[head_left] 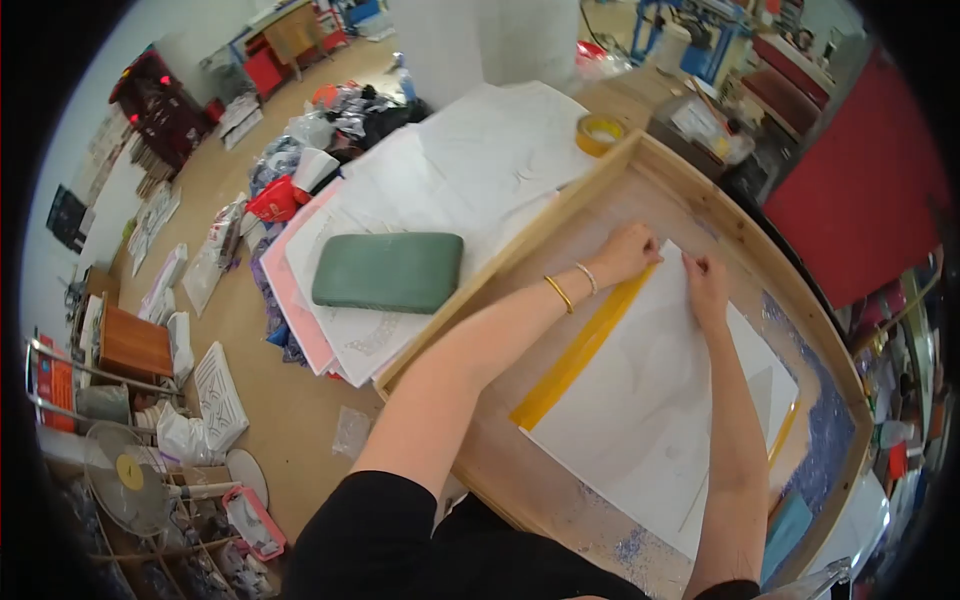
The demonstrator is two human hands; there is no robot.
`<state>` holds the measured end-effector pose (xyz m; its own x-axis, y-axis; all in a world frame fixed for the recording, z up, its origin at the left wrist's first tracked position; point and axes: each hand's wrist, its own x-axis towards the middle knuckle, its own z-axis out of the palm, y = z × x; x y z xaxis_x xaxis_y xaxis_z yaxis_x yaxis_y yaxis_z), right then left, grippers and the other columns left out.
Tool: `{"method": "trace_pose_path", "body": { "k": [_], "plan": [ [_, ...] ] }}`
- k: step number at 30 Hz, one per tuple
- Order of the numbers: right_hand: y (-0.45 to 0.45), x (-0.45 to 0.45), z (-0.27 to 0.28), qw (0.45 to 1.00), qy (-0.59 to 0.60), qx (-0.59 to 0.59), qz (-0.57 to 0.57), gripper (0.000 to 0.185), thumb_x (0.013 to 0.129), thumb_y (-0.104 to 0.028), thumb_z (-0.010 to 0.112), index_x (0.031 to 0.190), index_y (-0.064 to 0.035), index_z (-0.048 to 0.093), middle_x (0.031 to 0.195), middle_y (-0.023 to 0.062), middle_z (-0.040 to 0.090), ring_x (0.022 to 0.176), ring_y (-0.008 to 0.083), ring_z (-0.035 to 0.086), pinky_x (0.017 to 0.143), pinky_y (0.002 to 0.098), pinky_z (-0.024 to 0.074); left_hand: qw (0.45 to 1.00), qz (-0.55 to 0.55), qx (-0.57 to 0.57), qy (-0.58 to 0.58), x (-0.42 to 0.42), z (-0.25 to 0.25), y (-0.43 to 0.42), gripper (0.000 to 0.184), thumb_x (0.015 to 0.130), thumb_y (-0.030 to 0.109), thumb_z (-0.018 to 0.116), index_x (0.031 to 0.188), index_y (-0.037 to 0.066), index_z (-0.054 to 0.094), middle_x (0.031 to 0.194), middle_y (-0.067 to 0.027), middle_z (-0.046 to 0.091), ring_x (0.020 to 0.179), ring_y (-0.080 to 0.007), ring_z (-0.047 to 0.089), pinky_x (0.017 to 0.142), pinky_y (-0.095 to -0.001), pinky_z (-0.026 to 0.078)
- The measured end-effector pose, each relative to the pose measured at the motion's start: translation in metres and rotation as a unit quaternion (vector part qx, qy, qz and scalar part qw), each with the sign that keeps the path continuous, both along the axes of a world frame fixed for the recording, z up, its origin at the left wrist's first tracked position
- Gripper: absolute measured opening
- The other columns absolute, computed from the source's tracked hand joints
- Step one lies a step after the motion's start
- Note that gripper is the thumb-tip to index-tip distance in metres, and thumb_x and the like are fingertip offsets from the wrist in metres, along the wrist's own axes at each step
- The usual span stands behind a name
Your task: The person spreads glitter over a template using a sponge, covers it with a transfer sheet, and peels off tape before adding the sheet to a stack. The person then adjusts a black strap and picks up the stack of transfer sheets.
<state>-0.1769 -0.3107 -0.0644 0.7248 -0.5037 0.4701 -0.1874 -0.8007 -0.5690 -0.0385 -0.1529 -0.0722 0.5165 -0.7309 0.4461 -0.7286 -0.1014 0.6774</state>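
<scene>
A large white paper sheet [610, 385] lies inside a shallow wooden-framed tray [590, 195]. A strip of yellow tape [585, 350] runs along its left edge. My left hand [628, 252], with two bracelets at the wrist, is closed at the sheet's far left corner, by the upper end of the tape. Close by on the right, my right hand [708, 285] pinches the far edge of the sheet. A short stretch of white paper shows between my fingertips. Exactly what lies under each fingertip is partly hidden.
Left of the tray, a green padded block [388, 272] rests on stacked white and pink sheets [300, 310]. A yellow tape roll [600, 133] sits beyond the tray's far left corner. Bags and bundles [340, 125] crowd the floor; a fan [127, 467] stands lower left.
</scene>
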Motion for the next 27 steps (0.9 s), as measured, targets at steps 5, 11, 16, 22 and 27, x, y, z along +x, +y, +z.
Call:
{"method": "trace_pose_path", "body": {
  "k": [5,11,16,22,27],
  "plan": [
    [0.049,-0.032,-0.009,0.985,-0.02,-0.152,0.077,0.045,0.089,-0.019,0.061,0.129,0.0005,0.052,0.135,0.0225,0.051,0.123,0.0371,0.049,0.103,0.0448,0.0383,0.983,-0.009,-0.059,-0.174,-0.023,0.015,0.006,0.009,0.081,0.007,0.065,0.084,0.0,0.059,0.088,-0.0199,0.061,0.08,-0.0388,0.059,0.072,-0.0443,0.048],
    [0.072,-0.043,-0.004,0.978,0.089,-0.189,0.026,0.044,0.099,-0.027,0.048,0.135,-0.0017,0.048,0.144,0.0155,0.046,0.135,0.0329,0.039,0.11,0.0469,0.0308,0.995,-0.025,-0.061,-0.072,-0.051,0.061,0.043,0.007,0.09,0.003,0.055,0.094,0.003,0.05,0.087,-0.0179,0.057,0.082,-0.0374,0.057,0.072,-0.0422,0.046],
    [0.067,-0.039,-0.009,0.976,0.089,-0.199,0.023,0.045,0.099,-0.028,0.046,0.136,-0.0011,0.048,0.145,0.0172,0.043,0.135,0.0336,0.039,0.11,0.0494,0.0308,0.971,-0.018,-0.182,-0.155,-0.066,0.103,0.095,0.008,0.092,0.0,0.053,0.095,0.004,0.046,0.082,-0.0131,0.054,0.07,-0.0329,0.055,0.061,-0.0359,0.046],
    [0.124,-0.05,0.003,0.956,0.189,-0.223,-0.006,0.055,0.1,-0.038,0.044,0.14,-0.0006,0.043,0.152,0.0174,0.034,0.141,0.0329,0.031,0.11,0.0601,0.0248,0.938,-0.023,-0.276,-0.207,-0.098,0.163,0.169,0.008,0.099,0.003,0.046,0.096,0.002,0.038,0.081,-0.0095,0.054,0.064,-0.0141,0.05,0.057,-0.0226,0.043],
    [0.178,-0.071,-0.003,0.975,0.13,-0.179,0.037,0.066,0.097,-0.046,0.045,0.144,-0.0007,0.036,0.152,0.0173,0.032,0.143,0.0337,0.027,0.11,0.0654,0.0182,0.875,0.029,-0.38,-0.3,-0.096,0.203,0.232,0.054,0.099,0.015,0.052,0.139,0.004,0.017,0.126,-0.0241,0.045,0.104,-0.0257,0.054,0.08,-0.0273,0.049]
  ]
}}
